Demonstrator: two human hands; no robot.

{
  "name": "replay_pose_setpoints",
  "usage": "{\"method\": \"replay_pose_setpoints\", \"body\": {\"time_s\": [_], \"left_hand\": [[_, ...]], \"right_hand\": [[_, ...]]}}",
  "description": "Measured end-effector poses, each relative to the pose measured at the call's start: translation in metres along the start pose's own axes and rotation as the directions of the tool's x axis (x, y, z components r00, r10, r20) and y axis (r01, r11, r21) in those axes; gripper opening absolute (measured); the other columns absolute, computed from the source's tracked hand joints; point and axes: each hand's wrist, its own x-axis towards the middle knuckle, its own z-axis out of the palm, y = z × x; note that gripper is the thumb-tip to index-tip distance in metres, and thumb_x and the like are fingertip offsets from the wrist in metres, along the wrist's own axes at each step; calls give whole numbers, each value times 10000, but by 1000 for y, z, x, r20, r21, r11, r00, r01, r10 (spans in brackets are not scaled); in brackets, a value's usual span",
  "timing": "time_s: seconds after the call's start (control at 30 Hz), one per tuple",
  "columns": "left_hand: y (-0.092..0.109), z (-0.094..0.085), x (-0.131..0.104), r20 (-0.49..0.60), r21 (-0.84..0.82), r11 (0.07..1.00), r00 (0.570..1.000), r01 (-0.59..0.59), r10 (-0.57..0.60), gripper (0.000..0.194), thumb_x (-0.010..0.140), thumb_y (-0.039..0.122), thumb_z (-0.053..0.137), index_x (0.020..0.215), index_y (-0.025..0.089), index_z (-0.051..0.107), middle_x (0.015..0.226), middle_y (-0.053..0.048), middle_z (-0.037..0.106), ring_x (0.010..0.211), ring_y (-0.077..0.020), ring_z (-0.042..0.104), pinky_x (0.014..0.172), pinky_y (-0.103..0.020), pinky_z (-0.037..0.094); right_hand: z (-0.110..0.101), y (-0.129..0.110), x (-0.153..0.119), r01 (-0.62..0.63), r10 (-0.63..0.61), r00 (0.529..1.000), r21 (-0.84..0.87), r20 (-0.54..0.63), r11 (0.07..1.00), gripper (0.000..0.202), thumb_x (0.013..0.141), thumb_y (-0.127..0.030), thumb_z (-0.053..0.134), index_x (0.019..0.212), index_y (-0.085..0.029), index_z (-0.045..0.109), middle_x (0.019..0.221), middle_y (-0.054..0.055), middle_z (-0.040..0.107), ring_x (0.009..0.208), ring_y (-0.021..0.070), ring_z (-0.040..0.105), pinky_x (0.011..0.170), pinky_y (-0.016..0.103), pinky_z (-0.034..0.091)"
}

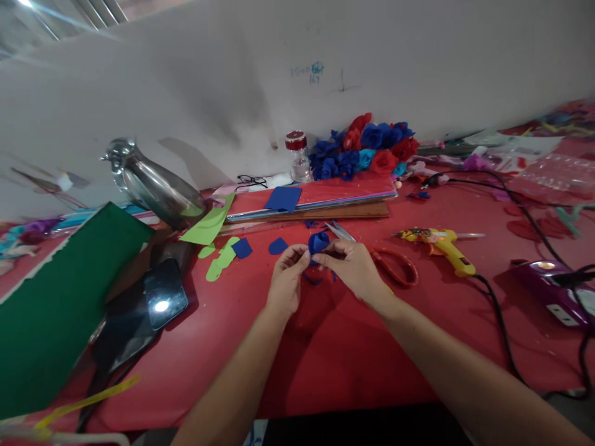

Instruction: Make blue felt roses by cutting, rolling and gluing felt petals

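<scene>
The left hand and right hand are close together over the red worktop, fingertips pinching a curled blue piece from either side — it sits between them. Red-handled scissors lie just beside the right hand; a yellow glue gun rests farther right — well apart from both.

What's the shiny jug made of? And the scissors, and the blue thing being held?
The jug looks like polished metal: it mirrors light. The scissors have silvery blades, so probably metal, and smooth red handles, likely plastic. The blue piece could be matte paper or thin foam: it curls without shine.
</scene>
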Motion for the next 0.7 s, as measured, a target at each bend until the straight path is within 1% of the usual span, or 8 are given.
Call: {"method": "replay_pose_setpoints", "body": {"time_s": [0.13, 0.27, 0.4, 0.5, 0.7], "left_hand": [[1, 0, 0, 109, -38, 992, 987, 122, -117, 225, 618, 285, 790, 739, 169, 641, 698, 29, 571, 628, -70, 495, 633, -199, 396], [2, 1, -2, 151, -81, 980, 974, 183, -170, 265, 600, 305, 806, 701, 157, 610, 675, 33, 540, 594, -57, 461, 576, -183, 369], [6, 2, -3, 153, -81, 979, 973, 188, -174, 263, 606, 310, 796, 670, 150, 597, 612, 40, 499, 554, -52, 422, 550, -181, 352], [8, 2, -3, 174, -106, 975, 969, 197, -176, 250, 619, 306, 776, 646, 144, 588, 565, 43, 466, 535, -52, 399, 526, -177, 333], [7, 0, -3, 202, -129, 971, 964, 201, -173, 222, 626, 282, 768, 698, 149, 606, 611, 38, 506, 541, -50, 408, 539, -185, 347]], "right_hand": [[-2, -2, 1, 35, -35, 999, -45, -2, 998, 222, 602, -362, 735, 638, -173, 625, 617, -1, 641, 594, 139, 574, 607, 275, 465], [-4, -5, 0, 41, -41, 999, -19, 23, 999, 216, 603, -344, 741, 656, -172, 622, 625, -10, 627, 589, 122, 553, 592, 256, 450], [-4, -6, 0, 54, -54, 998, -2, 45, 999, 229, 605, -354, 750, 627, -175, 609, 581, -17, 609, 558, 119, 548, 574, 258, 456], [-3, -4, 0, 67, -68, 997, 12, 45, 998, 227, 603, -350, 759, 621, -183, 607, 586, -16, 622, 556, 127, 564, 573, 268, 472], [-1, -1, 0, 103, -109, 991, 79, 81, 992, 226, 615, -357, 763, 699, -194, 631, 650, -17, 652, 615, 139, 602, 636, 287, 502]]}}
